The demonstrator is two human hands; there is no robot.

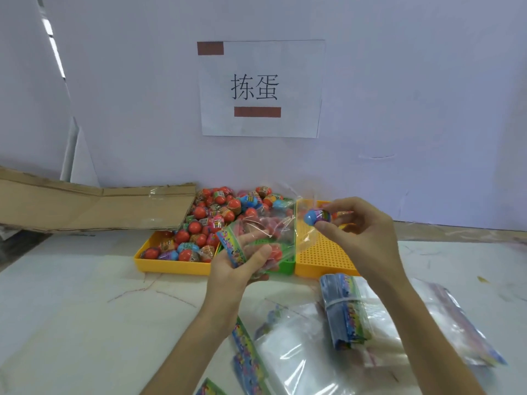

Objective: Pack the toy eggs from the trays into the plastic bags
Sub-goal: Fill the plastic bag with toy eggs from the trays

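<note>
A blue toy egg (316, 217) with a printed band is pinched between the thumb and fingertips of the right hand (360, 233), held in the air just at the open mouth of a clear plastic bag (266, 238). The bag is gripped by the left hand (242, 265), whose thumb and fingers are curled round its colourful printed header strip, and the film is seen spreading up and to the right, above the trays. Behind the bag a green tray (286, 266) is partly hidden, with red eggs showing through the plastic. To its left a yellow tray (171, 267) is heaped with a pile of toy eggs (216, 220), mostly red with some blue, stacked up towards the wall. To the right, another yellow tray (322, 258) with a perforated floor is seen, largely bare where it shows. Nearer the person, on the pale marbled counter (85, 309), a banded bundle of empty bags (345, 312) is lying, with loose clear bags (299, 357) spread around and under it. A flattened cardboard sheet (85, 208) is leaned at the left, and a paper sign (261, 88) with two printed characters is fixed to the white wall behind.
</note>
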